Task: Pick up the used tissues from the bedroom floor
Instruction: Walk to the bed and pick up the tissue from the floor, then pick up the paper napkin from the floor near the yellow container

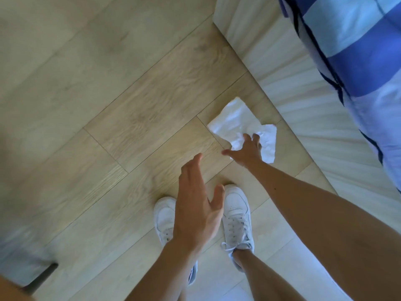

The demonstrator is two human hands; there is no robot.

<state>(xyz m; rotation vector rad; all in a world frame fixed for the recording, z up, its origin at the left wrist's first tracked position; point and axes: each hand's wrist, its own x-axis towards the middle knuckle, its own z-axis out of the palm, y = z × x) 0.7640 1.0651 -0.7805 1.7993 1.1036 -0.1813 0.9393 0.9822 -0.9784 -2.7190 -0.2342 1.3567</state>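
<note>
A crumpled white tissue lies flat on the light wooden floor, close to the bed's side. My right hand reaches down onto its near edge, fingers spread and fingertips over the paper; whether they touch it is unclear. My left hand hovers higher up, open and flat with the fingers together, holding nothing. It hangs above my white sneakers.
The bed with a white pleated skirt runs along the right, covered by a blue and white checked duvet. A dark furniture leg stands at the lower left. Bare floorboards stretch to the left.
</note>
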